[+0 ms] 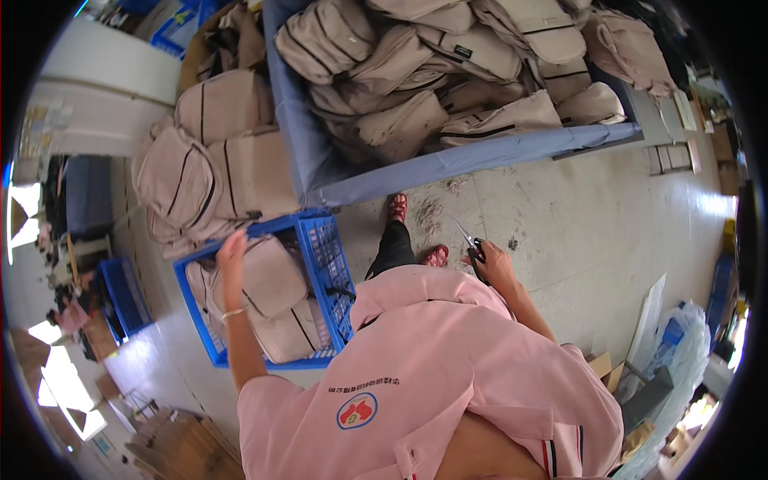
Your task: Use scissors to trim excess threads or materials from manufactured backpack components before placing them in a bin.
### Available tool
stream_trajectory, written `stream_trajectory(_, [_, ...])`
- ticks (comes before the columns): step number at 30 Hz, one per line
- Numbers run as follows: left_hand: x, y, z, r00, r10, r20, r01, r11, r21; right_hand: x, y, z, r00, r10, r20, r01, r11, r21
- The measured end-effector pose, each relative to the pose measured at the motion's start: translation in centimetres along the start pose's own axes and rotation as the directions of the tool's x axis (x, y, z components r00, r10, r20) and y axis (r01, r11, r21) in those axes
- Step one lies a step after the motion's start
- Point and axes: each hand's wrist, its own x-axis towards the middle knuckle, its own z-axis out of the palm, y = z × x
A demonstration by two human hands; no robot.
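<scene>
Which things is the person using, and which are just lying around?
In use:
- left hand reaching over beige fabric backpacks in blue plastic crate
- right hand gripping small metal scissors

Lying about:
- heap of beige backpacks on blue-covered table
- flattened brown cardboard

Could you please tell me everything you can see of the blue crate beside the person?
The blue crate looks like plastic, with lattice walls and a solid rim. It stands upright on the pale floor at the person's left, in front of the blue-covered table. Beige bags with dark zips fill it, rising above the rim. More such bags are stacked against its far side. The left hand reaches over its far rim, at the top bag.
</scene>
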Motion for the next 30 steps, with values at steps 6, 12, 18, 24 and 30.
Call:
stream_trajectory(6, [15.0,9.6,24.2,0.882,-0.029,0.470,0.256,0.868,-0.425,-0.5,-1.4,-2.1,0.951,0.273,-0.143,-0.268,0.962,0.052])
stream_trajectory(12, [23.8,2.5,38.3,0.770,-0.424,0.477,0.523,0.848,-0.091,2.2,-4.6,-2.2,0.870,0.473,-0.140,-0.456,0.879,0.137])
stream_trajectory(18, [24.7,0.3,43.5,0.445,-0.740,0.504,0.895,0.349,-0.277,4.8,-7.1,-0.8,0.819,0.570,-0.073,-0.546,0.811,0.211])
stream_trajectory(24, [25.7,-1.3,46.1,0.299,-0.676,0.674,0.949,0.138,-0.283,5.4,-8.2,-0.7,0.764,0.645,-0.020,-0.630,0.752,0.191])
stream_trajectory(30, [28.6,-5.1,44.4,0.586,-0.603,0.542,0.810,0.426,-0.402,5.6,-8.2,-0.8,0.766,0.643,0.013,-0.628,0.744,0.230])
